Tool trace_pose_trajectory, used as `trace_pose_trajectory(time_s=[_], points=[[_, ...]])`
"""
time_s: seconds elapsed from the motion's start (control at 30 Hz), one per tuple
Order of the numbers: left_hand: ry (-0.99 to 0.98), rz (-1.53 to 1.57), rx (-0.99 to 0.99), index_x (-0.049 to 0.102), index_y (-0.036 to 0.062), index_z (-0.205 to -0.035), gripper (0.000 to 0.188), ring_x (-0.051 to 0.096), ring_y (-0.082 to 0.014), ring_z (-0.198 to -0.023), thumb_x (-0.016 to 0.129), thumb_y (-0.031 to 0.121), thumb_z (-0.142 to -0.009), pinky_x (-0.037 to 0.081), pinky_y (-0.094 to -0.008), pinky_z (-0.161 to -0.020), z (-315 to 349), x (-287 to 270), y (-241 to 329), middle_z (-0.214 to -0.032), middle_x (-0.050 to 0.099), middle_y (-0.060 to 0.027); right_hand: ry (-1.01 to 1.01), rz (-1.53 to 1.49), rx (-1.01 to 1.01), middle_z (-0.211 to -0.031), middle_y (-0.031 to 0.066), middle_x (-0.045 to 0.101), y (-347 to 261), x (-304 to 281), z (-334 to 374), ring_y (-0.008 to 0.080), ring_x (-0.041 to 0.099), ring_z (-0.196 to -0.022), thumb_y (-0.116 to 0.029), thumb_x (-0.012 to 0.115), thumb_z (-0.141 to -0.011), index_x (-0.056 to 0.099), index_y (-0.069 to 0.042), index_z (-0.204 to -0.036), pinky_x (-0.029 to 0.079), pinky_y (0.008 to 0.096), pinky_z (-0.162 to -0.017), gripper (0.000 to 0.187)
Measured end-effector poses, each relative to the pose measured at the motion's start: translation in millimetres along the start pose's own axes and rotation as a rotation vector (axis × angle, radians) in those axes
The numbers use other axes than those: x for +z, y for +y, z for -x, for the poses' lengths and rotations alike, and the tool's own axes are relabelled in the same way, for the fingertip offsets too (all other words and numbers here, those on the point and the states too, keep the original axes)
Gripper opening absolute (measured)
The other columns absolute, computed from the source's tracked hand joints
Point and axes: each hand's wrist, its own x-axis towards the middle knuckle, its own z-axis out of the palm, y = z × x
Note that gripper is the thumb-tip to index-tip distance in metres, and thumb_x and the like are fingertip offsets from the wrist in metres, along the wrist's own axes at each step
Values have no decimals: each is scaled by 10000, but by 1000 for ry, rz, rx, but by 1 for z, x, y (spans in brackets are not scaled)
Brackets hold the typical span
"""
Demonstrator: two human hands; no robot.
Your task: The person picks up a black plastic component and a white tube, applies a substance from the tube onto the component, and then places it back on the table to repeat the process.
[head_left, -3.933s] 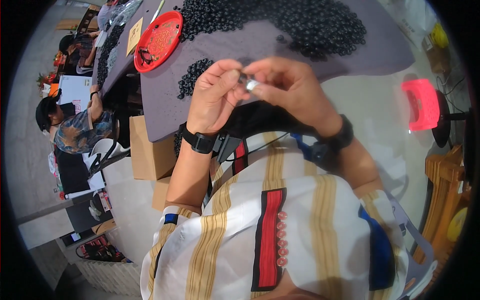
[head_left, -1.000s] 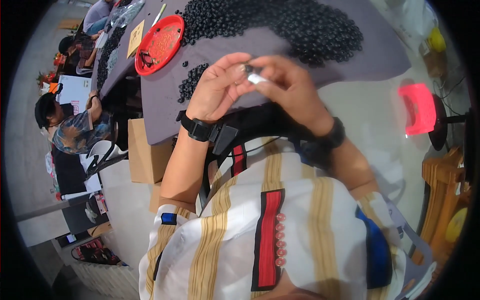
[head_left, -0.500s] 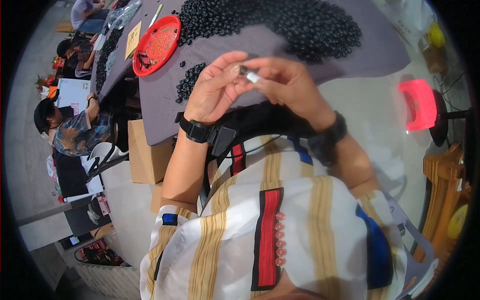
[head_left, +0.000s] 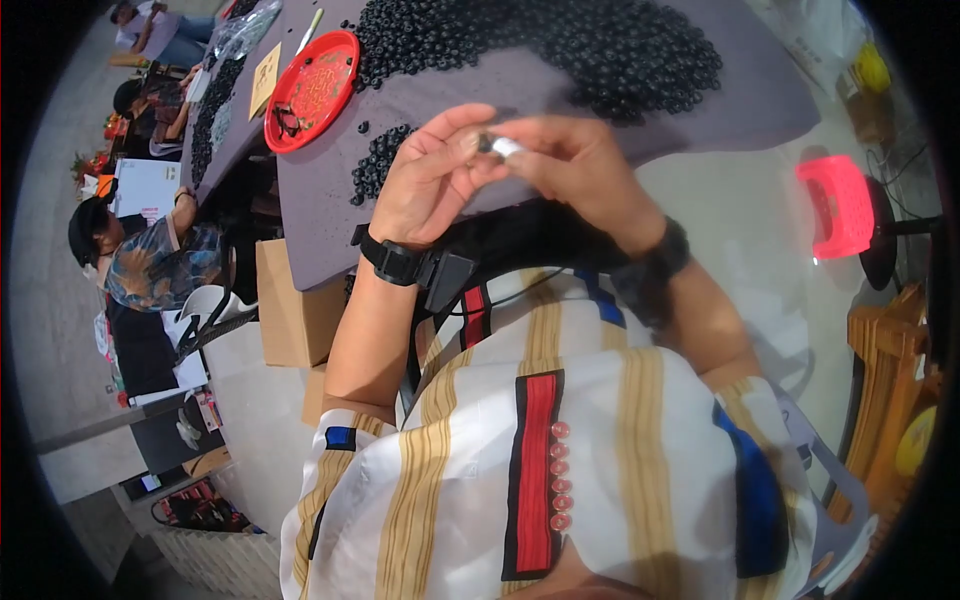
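Over the near edge of the purple-grey tablecloth (head_left: 315,215), my hands meet fingertip to fingertip. My left hand (head_left: 428,185) is closed in a pinch on a small dark bead (head_left: 485,143), its other fingers loosely curled. Between thumb and fingers my right hand (head_left: 590,175) grips a short white stick-like piece (head_left: 506,147), its inner end against or very near the bead. Motion smears this piece, so its exact kind cannot be made out. Beyond my hands spreads a big heap of shiny black beads (head_left: 640,65). A smaller bead cluster (head_left: 377,165) lies beside my left hand.
A red round tray (head_left: 352,70) with a dark item in it sits at the left, near a yellowish card (head_left: 263,85). Cardboard boxes (head_left: 295,320) stand below the table's left side. A pink stool (head_left: 845,210) is at the right. Other people (head_left: 165,255) sit far left.
My right fingers and the white piece have shifted slightly, with the piece now more blurred. My left hand holds its place. A far person at the upper left has changed posture.
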Motion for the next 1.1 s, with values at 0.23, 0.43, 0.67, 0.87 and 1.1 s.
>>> trace_pose_trajectory(time_s=[0.23,0.43,0.67,0.87,1.1], points=[[7,0,-2,510,-52,-1234,343,638,-230,-981,569,48,-911,534,-368,-887,-8,13,4,-1113,631,-177,-18,-7,-1,-699,-60,542,-10,-2,-1,17,443,-569,-66,651,-855,618,-28,-1177,345,175,-495,325],[0,19,-24,513,-50,-1232,344,641,-204,-935,575,47,-908,536,-360,-871,-7,7,4,-1085,641,-157,-45,40,-56,-704,-61,535,-10,-3,-4,16,447,-578,-80,664,-847,610,-41,-1182,352,169,-518,341],[19,1,-13,510,-47,-1234,348,646,-172,-907,578,39,-904,545,-351,-856,-6,2,4,-1034,655,-115,-87,53,-18,-726,-52,555,-12,-4,-5,19,451,-572,-83,667,-841,601,-63,-1194,353,170,-513,359],[20,13,-18,507,-45,-1235,350,652,-181,-886,579,38,-903,554,-354,-845,-4,3,5,-1066,647,-140,-119,-18,33,-731,-46,559,-14,-4,-5,20,455,-568,-83,664,-843,593,-59,-1201,353,168,-502,366],[-37,33,-17,505,-48,-1231,341,656,-213,-921,568,32,-906,560,-365,-846,-5,-1,3,-1085,640,-159,-86,-19,5,-696,-47,556,-11,-5,-4,21,451,-545,-77,659,-847,604,-51,-1184,344,165,-486,343]])
